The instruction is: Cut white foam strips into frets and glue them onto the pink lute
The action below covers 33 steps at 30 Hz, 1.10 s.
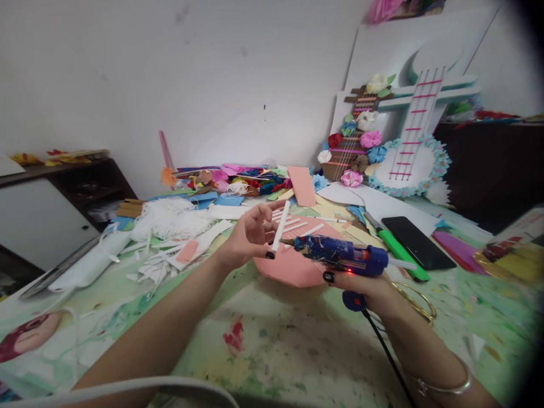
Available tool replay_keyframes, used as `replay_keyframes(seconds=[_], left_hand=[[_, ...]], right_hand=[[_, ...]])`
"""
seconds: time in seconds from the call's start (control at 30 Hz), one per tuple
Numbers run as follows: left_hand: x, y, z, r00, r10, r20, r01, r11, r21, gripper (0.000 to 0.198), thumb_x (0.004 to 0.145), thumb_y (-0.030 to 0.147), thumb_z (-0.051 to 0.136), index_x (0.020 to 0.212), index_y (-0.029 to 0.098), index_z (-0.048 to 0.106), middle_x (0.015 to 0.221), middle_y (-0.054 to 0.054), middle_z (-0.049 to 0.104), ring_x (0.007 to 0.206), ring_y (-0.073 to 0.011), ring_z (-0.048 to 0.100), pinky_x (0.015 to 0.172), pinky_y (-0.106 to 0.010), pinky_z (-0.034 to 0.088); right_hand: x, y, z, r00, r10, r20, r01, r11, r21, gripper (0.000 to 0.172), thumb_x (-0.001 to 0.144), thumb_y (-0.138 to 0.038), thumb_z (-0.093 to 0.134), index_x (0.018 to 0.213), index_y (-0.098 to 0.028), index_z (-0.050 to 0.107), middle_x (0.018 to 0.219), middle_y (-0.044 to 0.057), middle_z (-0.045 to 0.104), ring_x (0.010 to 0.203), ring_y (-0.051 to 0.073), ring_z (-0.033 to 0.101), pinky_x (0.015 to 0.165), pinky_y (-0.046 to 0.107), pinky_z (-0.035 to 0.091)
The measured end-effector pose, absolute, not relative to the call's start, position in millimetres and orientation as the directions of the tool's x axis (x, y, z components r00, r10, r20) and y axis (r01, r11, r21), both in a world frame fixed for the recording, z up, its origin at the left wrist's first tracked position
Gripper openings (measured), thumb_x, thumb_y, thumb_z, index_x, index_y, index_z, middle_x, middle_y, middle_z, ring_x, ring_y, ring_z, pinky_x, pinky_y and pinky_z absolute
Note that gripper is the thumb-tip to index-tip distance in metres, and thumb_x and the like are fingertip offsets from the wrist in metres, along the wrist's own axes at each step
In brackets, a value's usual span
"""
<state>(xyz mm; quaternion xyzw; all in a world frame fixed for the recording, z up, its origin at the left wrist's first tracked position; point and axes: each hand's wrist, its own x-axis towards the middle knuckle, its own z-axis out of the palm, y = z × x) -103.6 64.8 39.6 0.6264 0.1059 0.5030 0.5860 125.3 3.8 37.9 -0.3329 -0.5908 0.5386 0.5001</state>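
Observation:
Between the fingers of my left hand (pixel 250 235) is a thin white strip (pixel 281 225), held tilted above a salmon-pink rounded craft piece (pixel 293 272). My right hand (pixel 365 289) is wrapped around a blue glue gun (pixel 340 254), its red light glowing. The gun's nozzle points left and meets or nearly meets the lower part of the strip; I cannot tell which. Several white strips lie in a row on the pink piece, partly behind my left hand. A clear glue stick (pixel 403 264) pokes out of the gun's back.
To the right lie a green cutter (pixel 402 254), a black phone (pixel 419 242) and gold-handled scissors (pixel 419 303). White paper scraps (pixel 157 266) and shredded white strands (pixel 170 218) cover the left. Paper guitars (pixel 410 136) lean at the back. The gun's black cord (pixel 385 345) runs toward me.

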Motion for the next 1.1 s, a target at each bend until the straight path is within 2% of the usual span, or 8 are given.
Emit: replay_keyframes(seconds=[0.1, 0.23, 0.37, 0.6, 0.8, 1.0, 1.1], left_hand=[[-103, 64, 41, 0.485, 0.722, 0.493, -0.461, -0.267, 0.846, 0.05, 0.051, 0.012, 0.081, 0.083, 0.018, 0.044, 0.145, -0.011, 0.027, 0.086, -0.0152, 0.057, 0.071, -0.029, 0.049], [-102, 62, 42, 0.472, 0.739, 0.481, -0.467, -0.253, 0.847, 0.049, 0.051, 0.011, 0.08, 0.083, 0.018, 0.044, 0.147, -0.011, 0.026, 0.086, -0.0153, 0.058, 0.068, -0.027, 0.049], [-101, 62, 41, 0.461, 0.743, 0.484, -0.479, -0.251, 0.841, 0.048, 0.051, 0.008, 0.079, 0.083, 0.018, 0.045, 0.147, -0.01, 0.026, 0.084, -0.0144, 0.057, 0.063, -0.024, 0.049], [-100, 61, 40, 0.451, 0.762, 0.465, -0.475, -0.236, 0.847, 0.049, 0.05, 0.007, 0.079, 0.083, 0.018, 0.045, 0.147, -0.009, 0.028, 0.082, -0.0131, 0.057, 0.064, -0.024, 0.048], [-99, 60, 39, 0.442, 0.763, 0.473, -0.5, -0.228, 0.835, 0.049, 0.049, 0.007, 0.08, 0.083, 0.018, 0.045, 0.146, -0.009, 0.03, 0.08, -0.0129, 0.057, 0.064, -0.025, 0.048], [-98, 59, 40, 0.431, 0.772, 0.468, -0.504, -0.224, 0.834, 0.047, 0.05, 0.009, 0.08, 0.082, 0.018, 0.046, 0.147, -0.008, 0.029, 0.074, -0.0105, 0.056, 0.062, -0.025, 0.047], [-97, 59, 39, 0.425, 0.779, 0.46, -0.5, -0.222, 0.837, 0.048, 0.05, 0.008, 0.079, 0.082, 0.018, 0.046, 0.146, -0.008, 0.03, 0.075, -0.0105, 0.056, 0.062, -0.024, 0.047]], right_hand=[[125, 3, 38, -0.238, 0.951, 0.199, -0.122, 0.174, -0.977, 0.022, 0.055, -0.021, 0.078, 0.077, -0.025, 0.075, 0.079, -0.001, 0.072, 0.082, 0.023, 0.066, 0.073, 0.03, 0.053], [122, -3, 43, -0.212, 0.969, 0.131, -0.14, 0.102, -0.985, 0.023, 0.052, -0.024, 0.078, 0.075, -0.023, 0.075, 0.077, 0.0, 0.072, 0.083, 0.024, 0.066, 0.075, 0.031, 0.052], [118, -7, 46, -0.244, 0.961, 0.13, -0.17, 0.09, -0.981, 0.024, 0.049, -0.021, 0.076, 0.073, -0.023, 0.075, 0.079, 0.001, 0.073, 0.084, 0.024, 0.066, 0.074, 0.03, 0.052], [118, -6, 51, -0.307, 0.939, 0.156, -0.156, 0.112, -0.981, 0.023, 0.052, -0.015, 0.075, 0.073, -0.026, 0.075, 0.072, -0.002, 0.071, 0.078, 0.02, 0.066, 0.076, 0.028, 0.051], [119, -6, 50, -0.223, 0.964, 0.147, -0.17, 0.11, -0.979, 0.025, 0.052, -0.017, 0.074, 0.076, -0.023, 0.075, 0.077, 0.001, 0.072, 0.082, 0.024, 0.066, 0.075, 0.031, 0.051], [120, -4, 51, -0.345, 0.928, 0.142, -0.124, 0.105, -0.987, 0.021, 0.053, -0.017, 0.075, 0.073, -0.024, 0.075, 0.074, 0.0, 0.071, 0.082, 0.022, 0.066, 0.074, 0.029, 0.051], [120, -4, 49, -0.287, 0.946, 0.154, -0.149, 0.115, -0.982, 0.022, 0.053, -0.017, 0.075, 0.074, -0.025, 0.075, 0.073, -0.001, 0.071, 0.079, 0.02, 0.066, 0.072, 0.026, 0.05]])
